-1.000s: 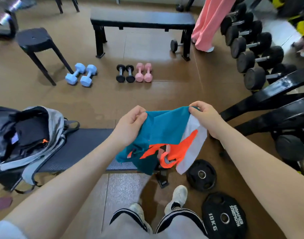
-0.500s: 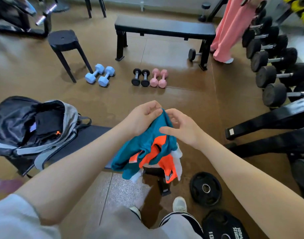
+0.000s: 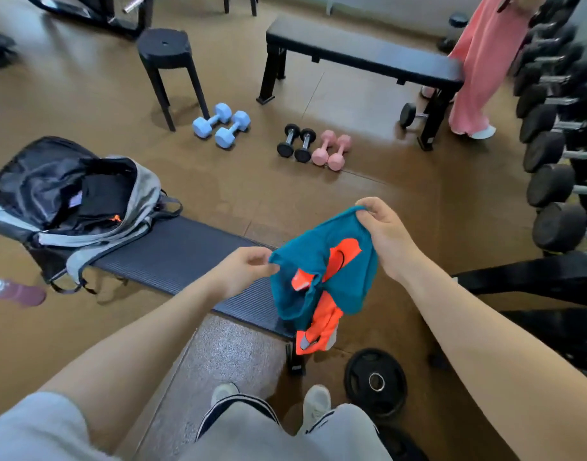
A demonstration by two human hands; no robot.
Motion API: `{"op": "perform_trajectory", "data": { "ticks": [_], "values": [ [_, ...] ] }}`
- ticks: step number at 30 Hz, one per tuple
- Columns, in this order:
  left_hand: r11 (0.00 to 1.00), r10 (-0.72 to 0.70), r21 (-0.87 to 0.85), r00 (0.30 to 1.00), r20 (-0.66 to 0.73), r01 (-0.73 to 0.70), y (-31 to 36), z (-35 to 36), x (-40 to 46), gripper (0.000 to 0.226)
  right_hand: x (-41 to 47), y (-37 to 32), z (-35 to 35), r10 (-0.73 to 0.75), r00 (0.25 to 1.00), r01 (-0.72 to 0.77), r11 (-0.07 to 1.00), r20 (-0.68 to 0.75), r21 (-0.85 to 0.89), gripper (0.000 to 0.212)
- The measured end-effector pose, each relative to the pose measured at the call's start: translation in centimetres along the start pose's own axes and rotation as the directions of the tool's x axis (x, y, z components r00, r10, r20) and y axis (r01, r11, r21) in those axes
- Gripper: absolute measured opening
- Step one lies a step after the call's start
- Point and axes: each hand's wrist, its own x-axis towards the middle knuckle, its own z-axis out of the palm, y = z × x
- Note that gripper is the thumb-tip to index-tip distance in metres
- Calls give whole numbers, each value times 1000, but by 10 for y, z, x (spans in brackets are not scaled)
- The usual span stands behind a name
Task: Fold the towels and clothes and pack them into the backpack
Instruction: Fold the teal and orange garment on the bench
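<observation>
Holding a teal and orange garment (image 3: pixel 325 271) in mid-air above the near end of a low black bench (image 3: pixel 172 257), I have my right hand (image 3: pixel 385 234) pinching its upper edge high, fingers curled over the cloth, while my left hand (image 3: pixel 242 271) pinches a lower corner between thumb and fingertips. The garment hangs doubled and bunched between the two grips, its orange part trailing down toward the floor; by my reading it is only partly folded, not yet a flat, tidy packet.

The backpack (image 3: pixel 86 207) stands open on the far left end of the same bench, well apart from the garment, with dark fabric already visible inside its mouth. I judge that at least one item has been packed, though I cannot tell what it is or how many lie beneath it. No other loose towels or clothes show in this view, so this piece may be among the last; that is a guess from what the camera covers.

What remains, as I see it: finish the fold, carry the garment left to the backpack and tuck it in. A weight plate (image 3: pixel 375 380) lies on the floor just below the hanging cloth, and blue dumbbells (image 3: pixel 222 124) rest beyond the bench.
</observation>
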Motion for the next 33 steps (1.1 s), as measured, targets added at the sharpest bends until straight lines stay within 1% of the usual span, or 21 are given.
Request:
{"op": "perform_trajectory", "data": {
  "ticks": [1, 2, 5, 7, 9, 11, 14, 15, 16, 17, 18, 19, 20, 21, 22, 24, 25, 27, 29, 31, 33],
  "values": [
    [998, 14, -59, 998, -59, -18, 3, 3, -1, 11, 3, 2, -7, 5, 1000, -5, 1000, 7, -19, 24],
    [993, 38, -111, 993, -109, -50, 10, 6, 0, 13, 5, 4, -14, 7, 1000, -5, 996, 26, -87, 25],
    [972, 81, -201, 973, -215, -125, 36, 15, 8, 19, 8, 9, -27, 36, 991, 13, 936, 132, -352, 25],
    [968, 103, -200, 965, -242, -154, 53, 19, 13, 21, 7, 13, -29, 74, 981, 12, 901, 181, -433, 26],
    [980, 149, -91, 960, -237, -175, 67, 22, 17, 20, 8, 16, -28, 71, 974, 49, 860, 216, -508, 21],
    [983, 180, 16, 958, -224, -181, 77, 26, 19, 15, 5, 14, -27, 52, 958, 103, 856, 282, -507, 15],
    [984, 169, 96, 961, -218, -151, 86, 32, 18, 11, -2, 8, -21, 31, 903, 167, 894, 430, -415, 5],
    [985, 157, 110, 964, -213, -136, 87, 33, 17, 10, -4, 7, -17, 17, 880, 200, 893, 474, -404, 14],
    [987, 146, 101, 967, -210, -127, 89, 33, 15, 10, -5, 8, -13, -28, 862, 285, 854, 507, -436, 27],
    [989, 137, 75, 968, -210, -124, 90, 33, 13, 11, -3, 12, -9, -90, 847, 395, 767, 524, -506, 39],
    [991, 132, 47, 969, -207, -125, 92, 33, 10, 11, -1, 18, -4, -146, 830, 492, 648, 539, -582, 44],
    [991, 132, 27, 970, -204, -129, 93, 32, 8, 12, 1, 24, 1, -183, 818, 546, 544, 545, -637, 41],
    [990, 137, 12, 970, -203, -137, 93, 31, 5, 13, 3, 27, 6, -205, 815, 566, 483, 543, -668, 33],
    [989, 144, 4, 966, -217, -146, 91, 29, 3, 15, 5, 30, 10, -221, 815, 570, 468, 536, -675, 23],
    [988, 152, 5, 956, -252, -156, 87, 27, 1, 17, 5, 30, 13, -242, 816, 570, 489, 526, -660, 15],
    [987, 149, -4, 930, -336, -160, 66, 22, -3, 19, 6, 28, 17, -272, 835, 537, 595, 478, -598, 8],
    [986, 131, -52, 930, -343, -158, 53, 21, -5, 17, 6, 25, 18, -271, 850, 508, 649, 453, -566, 10],
    [983, 92, -129, 955, -283, -133, 26, 25, -9, 19, 6, 19, 19, -243, 876, 448, 729, 416, -517, 20],
    [996, 59, -42, 962, -267, -73, 0, 32, -5, 24, 8, 14, 21, -221, 892, 400, 792, 394, -462, 25],
    [999, 29, 38, 944, -329, -17, -20, 36, 2, 17, 9, 12, 20, -199, 906, 352, 843, 374, -405, 24],
    [1000, 10, -21, 947, -320, -18, -34, 37, 9, 7, 12, 11, 16, -171, 917, 311, 874, 361, -374, 22]
  ]
}}
